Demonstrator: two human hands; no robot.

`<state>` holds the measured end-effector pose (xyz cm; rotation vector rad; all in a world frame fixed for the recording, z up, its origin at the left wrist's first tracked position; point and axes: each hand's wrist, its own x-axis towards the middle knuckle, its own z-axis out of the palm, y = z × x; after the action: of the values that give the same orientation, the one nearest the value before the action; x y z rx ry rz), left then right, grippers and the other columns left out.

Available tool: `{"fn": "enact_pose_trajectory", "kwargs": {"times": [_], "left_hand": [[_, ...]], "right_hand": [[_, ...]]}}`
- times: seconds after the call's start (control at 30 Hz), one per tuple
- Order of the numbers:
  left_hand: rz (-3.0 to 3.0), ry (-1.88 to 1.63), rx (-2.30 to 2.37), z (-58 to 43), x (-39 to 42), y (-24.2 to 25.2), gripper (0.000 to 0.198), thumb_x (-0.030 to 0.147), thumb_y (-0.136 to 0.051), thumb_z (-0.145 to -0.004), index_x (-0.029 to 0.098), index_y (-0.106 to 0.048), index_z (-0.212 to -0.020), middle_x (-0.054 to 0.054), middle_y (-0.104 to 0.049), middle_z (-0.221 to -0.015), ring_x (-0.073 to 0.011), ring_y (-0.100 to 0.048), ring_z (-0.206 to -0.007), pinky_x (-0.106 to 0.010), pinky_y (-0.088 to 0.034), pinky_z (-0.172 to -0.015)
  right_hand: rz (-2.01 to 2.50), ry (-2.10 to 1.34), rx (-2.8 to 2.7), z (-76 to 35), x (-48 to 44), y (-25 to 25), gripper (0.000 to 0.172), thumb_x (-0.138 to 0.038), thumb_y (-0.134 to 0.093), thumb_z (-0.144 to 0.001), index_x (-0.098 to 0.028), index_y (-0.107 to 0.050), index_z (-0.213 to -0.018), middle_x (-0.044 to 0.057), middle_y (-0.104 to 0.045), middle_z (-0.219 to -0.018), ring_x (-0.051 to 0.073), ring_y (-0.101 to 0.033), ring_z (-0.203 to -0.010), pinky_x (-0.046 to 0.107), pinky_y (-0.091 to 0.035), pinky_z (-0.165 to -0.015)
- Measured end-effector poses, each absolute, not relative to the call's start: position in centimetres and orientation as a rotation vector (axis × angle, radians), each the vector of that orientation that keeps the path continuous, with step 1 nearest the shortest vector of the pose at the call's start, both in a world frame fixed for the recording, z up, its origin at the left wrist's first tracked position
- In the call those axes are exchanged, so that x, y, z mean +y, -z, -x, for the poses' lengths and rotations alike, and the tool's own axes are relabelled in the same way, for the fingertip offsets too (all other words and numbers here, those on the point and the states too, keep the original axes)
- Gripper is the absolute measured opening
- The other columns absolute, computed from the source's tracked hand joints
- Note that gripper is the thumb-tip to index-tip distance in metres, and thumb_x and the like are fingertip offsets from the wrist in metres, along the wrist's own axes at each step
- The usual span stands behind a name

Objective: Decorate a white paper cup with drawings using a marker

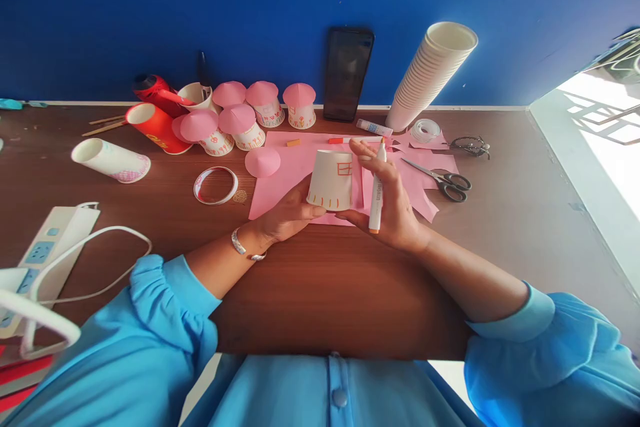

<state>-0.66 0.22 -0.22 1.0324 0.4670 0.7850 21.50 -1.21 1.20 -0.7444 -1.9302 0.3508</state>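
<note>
My left hand (290, 213) is closed on a white paper cup (330, 180), which is held upside down above the table. An orange window is drawn on its side, and short coloured strokes run along its rim. In my right hand (395, 207) an orange-tipped marker (377, 190) sits with its tip up; the thumb reaches to the cup's lower edge. Pink paper (280, 193) lies beneath both hands. A pink paper cone (263, 162) rests on that paper's left part. Behind, several decorated cups with pink cone roofs (300, 107) stand in a group.
A tall stack of paper cups (430, 77) leans by the blue wall, next to a phone (349, 75). Scissors (445, 181), a glue stick (374, 127) and clear tape (426, 129) lie right. A tape ring (215, 185), a red cup (157, 128) and a power strip (47, 247) are left.
</note>
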Motion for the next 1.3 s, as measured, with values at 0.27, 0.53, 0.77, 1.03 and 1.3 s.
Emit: {"fn": "enact_pose_trajectory", "kwargs": {"times": [0.27, 0.53, 0.77, 1.03, 1.3], "left_hand": [[-1.143, -0.822, 0.543, 0.0, 0.0, 0.3, 0.065, 0.041, -0.093, -0.077, 0.026, -0.066, -0.134, -0.012, -0.068, -0.144, -0.0388, -0.055, -0.143, -0.051, -0.05, -0.113], [-1.121, -0.899, 0.643, 0.3, 0.1, 1.0, 0.065, 0.049, -0.095, -0.074, 0.024, -0.067, -0.127, -0.009, -0.073, -0.127, -0.0306, -0.065, -0.12, -0.046, -0.051, -0.104], [-1.188, -0.933, 0.661, 0.5, 0.5, 1.4, 0.062, 0.05, -0.09, -0.079, 0.027, -0.064, -0.13, -0.008, -0.071, -0.125, -0.0294, -0.063, -0.119, -0.043, -0.049, -0.1], [-1.204, -0.92, 0.652, 0.5, 0.5, 1.3, 0.069, 0.049, -0.09, -0.08, 0.028, -0.061, -0.139, -0.008, -0.071, -0.123, -0.0297, -0.064, -0.115, -0.042, -0.051, -0.095], [-1.203, -0.915, 0.686, 0.4, 0.3, 1.1, 0.074, 0.048, -0.093, -0.075, 0.03, -0.06, -0.139, -0.008, -0.069, -0.125, -0.0288, -0.062, -0.115, -0.042, -0.05, -0.096]], "right_hand": [[0.843, -0.196, -1.994, -21.4, -1.7, -1.5, 0.068, -0.037, -0.084, -0.092, -0.029, -0.047, -0.148, 0.02, -0.064, -0.153, 0.038, -0.061, -0.143, 0.065, -0.055, -0.115], [0.764, -0.144, -1.887, -21.6, -2.6, -2.4, 0.062, -0.046, -0.067, -0.103, -0.028, -0.046, -0.158, 0.016, -0.073, -0.13, 0.034, -0.072, -0.117, 0.056, -0.063, -0.097], [0.779, -0.275, -1.957, -21.8, -4.9, -4.6, 0.025, -0.02, -0.056, -0.105, -0.026, -0.07, -0.125, 0.003, -0.069, -0.085, 0.017, -0.066, -0.066, 0.033, -0.058, -0.056], [0.819, -0.241, -1.92, -21.0, -5.0, -4.4, 0.024, -0.012, -0.066, -0.093, -0.03, -0.061, -0.107, 0.002, -0.07, -0.077, 0.02, -0.071, -0.062, 0.033, -0.056, -0.047], [0.786, -0.133, -1.971, -21.0, -4.8, -4.2, 0.02, -0.011, -0.068, -0.092, -0.025, -0.062, -0.106, 0.002, -0.073, -0.079, 0.017, -0.073, -0.065, 0.027, -0.055, -0.051]]}}
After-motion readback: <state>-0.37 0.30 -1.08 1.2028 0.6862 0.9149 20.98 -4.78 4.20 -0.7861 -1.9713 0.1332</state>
